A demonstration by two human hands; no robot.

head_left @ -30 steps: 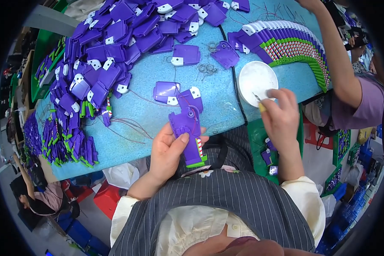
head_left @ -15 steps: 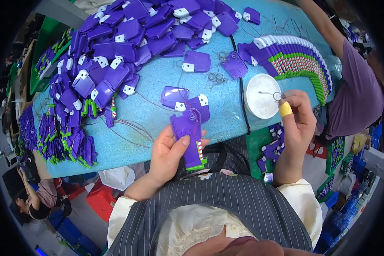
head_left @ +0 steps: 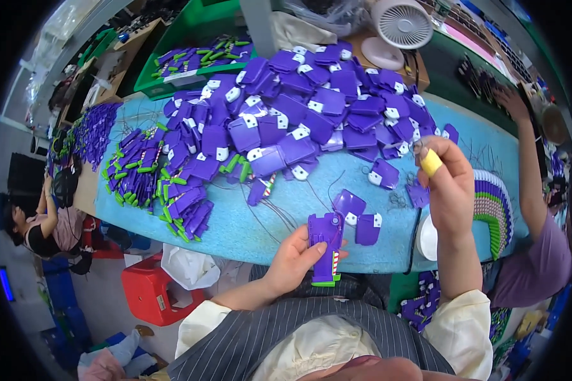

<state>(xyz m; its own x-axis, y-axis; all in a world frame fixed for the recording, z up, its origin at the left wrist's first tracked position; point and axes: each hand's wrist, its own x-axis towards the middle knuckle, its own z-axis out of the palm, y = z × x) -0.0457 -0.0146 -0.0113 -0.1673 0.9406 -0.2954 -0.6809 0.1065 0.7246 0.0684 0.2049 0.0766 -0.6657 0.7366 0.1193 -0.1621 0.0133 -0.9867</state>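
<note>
My left hand (head_left: 292,263) grips a flat purple plastic shell half (head_left: 325,247) with a green foot and a red-and-white striped edge, its inner side turned up. Raised over the right of the table, my right hand (head_left: 452,187) pinches a small coiled wire spring (head_left: 419,148), partly blurred. A yellow cover (head_left: 431,163) wraps one of its fingertips. Below that hand stands a white round bowl (head_left: 426,240), half hidden by the wrist. Just beyond the left hand lie two purple panels with white corners, a tilted one (head_left: 349,202) and another (head_left: 366,231).
A large heap of purple panels (head_left: 299,143) covers the table's back. Purple-and-green pieces (head_left: 187,206) pile at left, near a green bin (head_left: 147,79). A fanned row of assembled pieces (head_left: 492,209) lies at right, beside a person in purple (head_left: 534,273). A white fan (head_left: 403,26) stands behind.
My view has tilted up, so more of the table's back shows. My right hand has lifted away from the bowl with the spring. The left hand keeps its hold on the shell half.
</note>
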